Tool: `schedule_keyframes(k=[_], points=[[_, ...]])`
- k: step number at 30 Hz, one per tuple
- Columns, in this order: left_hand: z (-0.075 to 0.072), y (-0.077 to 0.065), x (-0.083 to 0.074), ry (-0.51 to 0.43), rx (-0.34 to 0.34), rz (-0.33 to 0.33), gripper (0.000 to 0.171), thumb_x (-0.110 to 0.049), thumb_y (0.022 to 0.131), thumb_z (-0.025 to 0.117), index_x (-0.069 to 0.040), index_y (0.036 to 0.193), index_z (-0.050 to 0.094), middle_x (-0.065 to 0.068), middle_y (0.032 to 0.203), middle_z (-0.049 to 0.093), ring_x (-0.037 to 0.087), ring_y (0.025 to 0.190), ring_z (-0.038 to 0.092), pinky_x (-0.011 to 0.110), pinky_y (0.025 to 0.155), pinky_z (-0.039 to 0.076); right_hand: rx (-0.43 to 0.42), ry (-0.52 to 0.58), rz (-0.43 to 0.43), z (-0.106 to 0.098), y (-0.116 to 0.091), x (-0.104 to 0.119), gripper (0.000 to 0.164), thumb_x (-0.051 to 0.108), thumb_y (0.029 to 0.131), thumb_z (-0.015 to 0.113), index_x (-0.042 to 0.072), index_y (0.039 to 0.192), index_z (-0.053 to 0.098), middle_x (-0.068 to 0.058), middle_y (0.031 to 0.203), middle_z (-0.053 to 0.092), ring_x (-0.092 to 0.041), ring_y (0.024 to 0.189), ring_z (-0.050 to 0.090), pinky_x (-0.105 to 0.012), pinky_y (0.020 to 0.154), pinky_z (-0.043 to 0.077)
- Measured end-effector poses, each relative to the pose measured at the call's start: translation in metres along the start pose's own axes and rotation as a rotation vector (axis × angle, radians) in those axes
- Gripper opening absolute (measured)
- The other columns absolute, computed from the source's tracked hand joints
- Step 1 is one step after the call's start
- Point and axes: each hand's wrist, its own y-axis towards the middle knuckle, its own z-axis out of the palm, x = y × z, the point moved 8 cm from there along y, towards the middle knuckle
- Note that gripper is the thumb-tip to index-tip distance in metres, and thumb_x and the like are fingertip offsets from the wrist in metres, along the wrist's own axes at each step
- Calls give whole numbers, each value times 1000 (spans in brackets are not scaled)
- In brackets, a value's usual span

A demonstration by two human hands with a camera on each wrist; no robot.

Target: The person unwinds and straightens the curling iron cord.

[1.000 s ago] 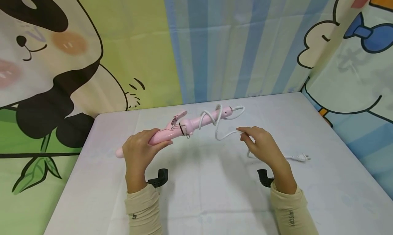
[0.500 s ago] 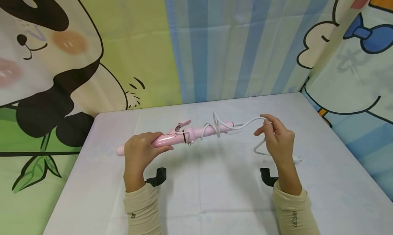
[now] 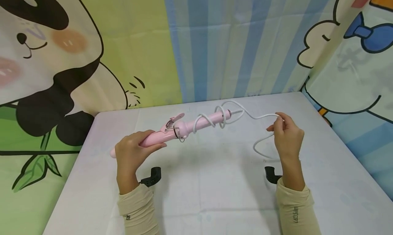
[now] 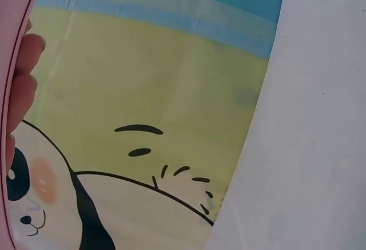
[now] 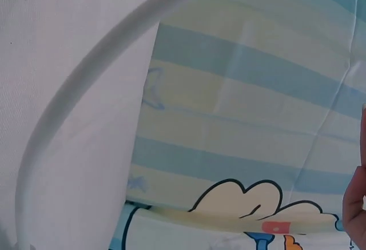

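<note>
A pink curling iron (image 3: 165, 134) slants up to the right in the head view, its barrel gripped by my left hand (image 3: 132, 153). Its clamp lever and wire stand face the middle. White power cord (image 3: 259, 117) winds loosely around the handle, then runs right from the handle's end. My right hand (image 3: 288, 136) pinches that cord between thumb and fingers, and a slack loop hangs below. The plug does not show. In the left wrist view, fingertips (image 4: 23, 101) curl behind the pink barrel (image 4: 11, 44). The cord arcs close before the right wrist camera, with fingers (image 5: 355, 204) at the edge.
A white-covered table (image 3: 208, 194) lies under both hands. Printed cartoon curtains (image 3: 215, 47) rise along its back and right edges. Black wrist mounts (image 3: 151, 176) jut out beside each sleeve.
My right hand has moved to the right, drawing the cord out from the handle. The left hand has shifted slightly left with the curling iron, which dipped and tilted up again. The plug has gone from sight.
</note>
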Motion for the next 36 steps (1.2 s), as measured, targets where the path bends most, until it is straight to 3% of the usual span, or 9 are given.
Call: schedule_keyframes(k=[3, 7, 10, 14, 17, 23, 30, 33, 36], points=[[-6, 1, 2, 5, -71, -43, 49, -42, 49, 86, -11, 85, 73, 8, 74, 71, 25, 59, 63, 34, 50, 39, 98, -55, -8, 7, -2, -1, 31, 13, 93, 40, -3, 104, 64, -16, 64, 67, 6, 35, 24, -17, 35, 23], [-11, 2, 5, 11, -134, -108, 48, -42, 51, 85, -11, 85, 73, 9, 72, 69, 25, 58, 61, 34, 50, 37, 308, -148, 27, 21, -7, -7, 33, 15, 95, 36, -3, 108, 60, -14, 68, 67, -4, 37, 29, -22, 36, 26], [-13, 2, 5, 24, -168, -136, 51, -55, 57, 76, -12, 85, 73, 9, 70, 68, 24, 57, 60, 34, 49, 36, 447, -199, 57, 28, -11, -16, 35, 18, 97, 35, -3, 115, 55, -16, 79, 68, -14, 44, 41, -26, 41, 33], [-14, 3, 2, 29, -201, -132, 52, -55, 56, 76, -11, 84, 73, 10, 68, 68, 25, 55, 60, 35, 48, 35, 588, -206, 96, 32, -15, -24, 48, 34, 99, 34, -1, 131, 43, -22, 108, 63, -36, 82, 59, -45, 66, 47], [-11, 5, -2, 30, -197, -114, 48, -42, 50, 85, -10, 84, 73, 10, 69, 68, 26, 56, 61, 36, 48, 37, 674, -161, 81, 35, -18, -21, 59, 42, 97, 34, -1, 138, 33, -26, 127, 50, -44, 113, 47, -57, 87, 39], [-1, 11, -16, 78, -136, -22, 49, -45, 54, 83, -10, 85, 72, 8, 73, 70, 25, 60, 63, 35, 53, 41, 763, -47, -46, 50, -27, 9, 60, 38, 96, 42, -2, 139, 30, -25, 139, 37, -42, 129, 32, -58, 101, 27], [8, 12, -34, 24, -108, 40, 49, -45, 52, 83, -11, 85, 72, 7, 73, 70, 25, 61, 63, 35, 54, 43, 802, 103, -145, 84, -43, 31, 67, 29, 94, 50, 0, 144, 16, -22, 146, 25, -37, 135, 24, -54, 106, 23], [10, 12, -39, 8, -95, 55, 49, -44, 52, 83, -11, 86, 72, 7, 73, 70, 25, 61, 63, 34, 55, 44, 797, 161, -174, 91, -48, 38, 64, 22, 92, 53, 1, 143, 19, -23, 141, 32, -37, 130, 33, -54, 103, 29], [12, 11, -40, 15, -85, 62, 48, -44, 53, 83, -11, 85, 72, 7, 73, 70, 25, 61, 63, 34, 55, 45, 785, 167, -197, 93, -51, 42, 52, 16, 90, 56, 1, 135, 34, -20, 127, 47, -34, 116, 49, -51, 95, 39]])
